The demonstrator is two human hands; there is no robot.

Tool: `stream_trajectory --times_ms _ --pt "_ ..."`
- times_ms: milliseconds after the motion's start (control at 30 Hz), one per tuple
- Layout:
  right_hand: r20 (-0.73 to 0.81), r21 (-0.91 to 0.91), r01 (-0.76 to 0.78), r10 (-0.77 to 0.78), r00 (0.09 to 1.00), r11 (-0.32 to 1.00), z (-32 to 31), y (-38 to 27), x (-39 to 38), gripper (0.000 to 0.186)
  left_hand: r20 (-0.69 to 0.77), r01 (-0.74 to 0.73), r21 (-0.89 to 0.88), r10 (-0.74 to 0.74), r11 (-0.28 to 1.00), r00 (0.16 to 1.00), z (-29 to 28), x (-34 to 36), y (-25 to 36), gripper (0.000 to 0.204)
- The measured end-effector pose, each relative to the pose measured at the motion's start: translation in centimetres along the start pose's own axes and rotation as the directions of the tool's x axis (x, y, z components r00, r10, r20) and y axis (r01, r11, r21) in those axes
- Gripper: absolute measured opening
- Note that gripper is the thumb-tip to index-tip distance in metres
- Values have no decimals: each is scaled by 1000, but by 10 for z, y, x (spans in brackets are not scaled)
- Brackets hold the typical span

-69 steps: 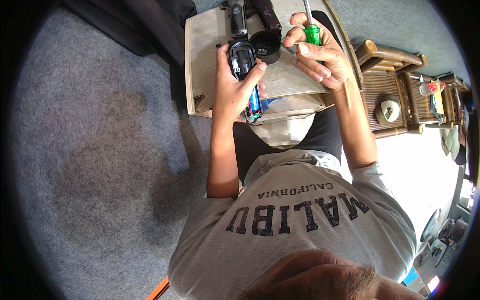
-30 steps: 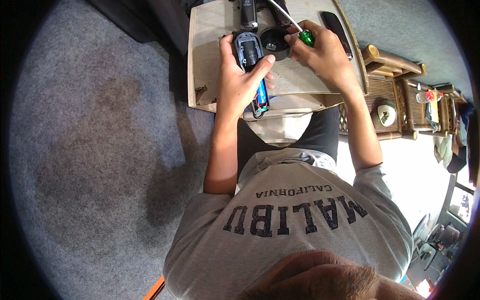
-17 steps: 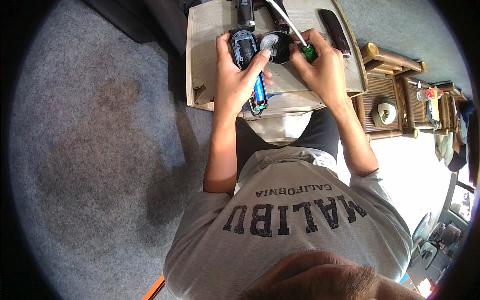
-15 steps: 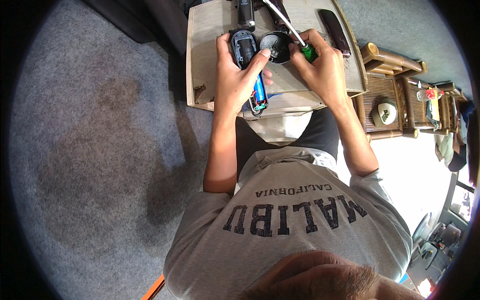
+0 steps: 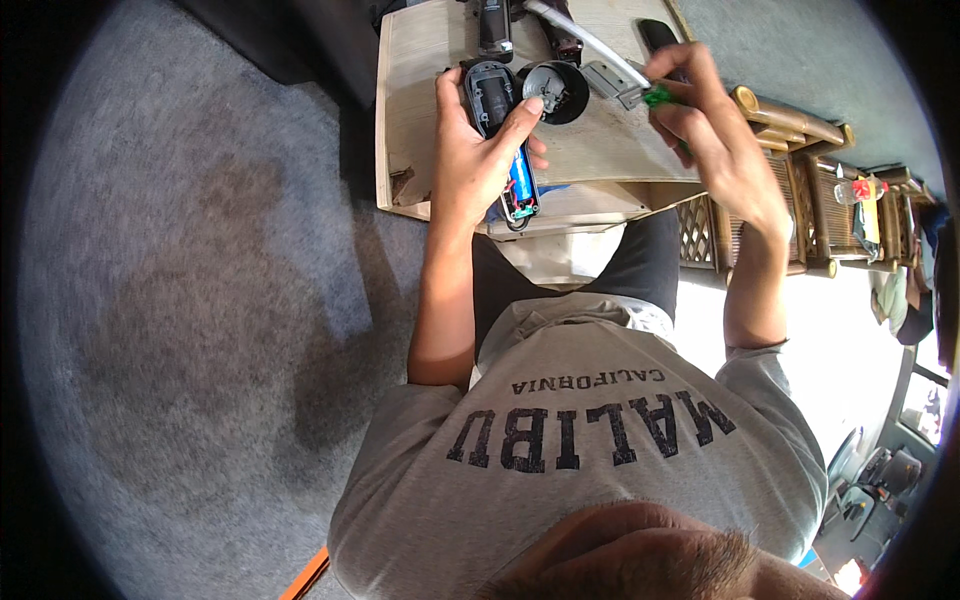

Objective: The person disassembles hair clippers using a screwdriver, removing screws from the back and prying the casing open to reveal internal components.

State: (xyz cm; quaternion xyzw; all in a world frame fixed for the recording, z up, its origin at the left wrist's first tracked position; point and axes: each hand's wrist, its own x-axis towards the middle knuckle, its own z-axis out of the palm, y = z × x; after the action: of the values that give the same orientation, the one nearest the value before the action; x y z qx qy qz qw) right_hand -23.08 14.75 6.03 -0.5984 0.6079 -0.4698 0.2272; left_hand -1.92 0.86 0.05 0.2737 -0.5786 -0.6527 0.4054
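My left hand (image 5: 470, 150) grips an opened black handheld device, its casing (image 5: 490, 95) showing a hollow upper part. Below my thumb, a blue cylindrical battery (image 5: 520, 175) and coloured wires lie in its lower end. The thumb tip reaches the edge of a round dark cup (image 5: 570, 105) with small metal bits inside, perhaps screws. Off to the right and raised, my right hand (image 5: 715, 140) pinches a screwdriver (image 5: 600, 50) by its green handle, the shaft slanting up and left. A grey rectangular piece (image 5: 610, 85) lies on the table beneath the shaft.
On the wooden table (image 5: 410, 110), a black casing part (image 5: 494, 30) and a dark piece (image 5: 563, 42) lie at the far side. Another dark elongated part (image 5: 655, 35) is partly behind my right hand. Bamboo furniture (image 5: 790, 125) stands close on the right.
My right hand has moved right, away from the cup, carrying the screwdriver. The grey rectangular piece has come into view. My left hand and the device stay nearly where they were.
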Motion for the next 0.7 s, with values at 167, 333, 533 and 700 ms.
stream_trajectory --times_ms 167,333,533,700 --pt "150 217 -102 70 986 971 -23 -28 -23 26 21 1 -22 -1 1000 1000 2 1 0 57" --pt "405 475 -354 157 901 805 -29 -17 -38 28 16 1 -17 -1 1000 1000 2 0 0 56" --pt "416 583 -419 188 890 696 -14 0 -42 30 -4 10 35 -10 999 1000 0 -2 2 56" --pt "471 693 -462 138 871 554 -12 6 -42 50 -10 13 1 -13 1000 1000 2 -1 0 55"
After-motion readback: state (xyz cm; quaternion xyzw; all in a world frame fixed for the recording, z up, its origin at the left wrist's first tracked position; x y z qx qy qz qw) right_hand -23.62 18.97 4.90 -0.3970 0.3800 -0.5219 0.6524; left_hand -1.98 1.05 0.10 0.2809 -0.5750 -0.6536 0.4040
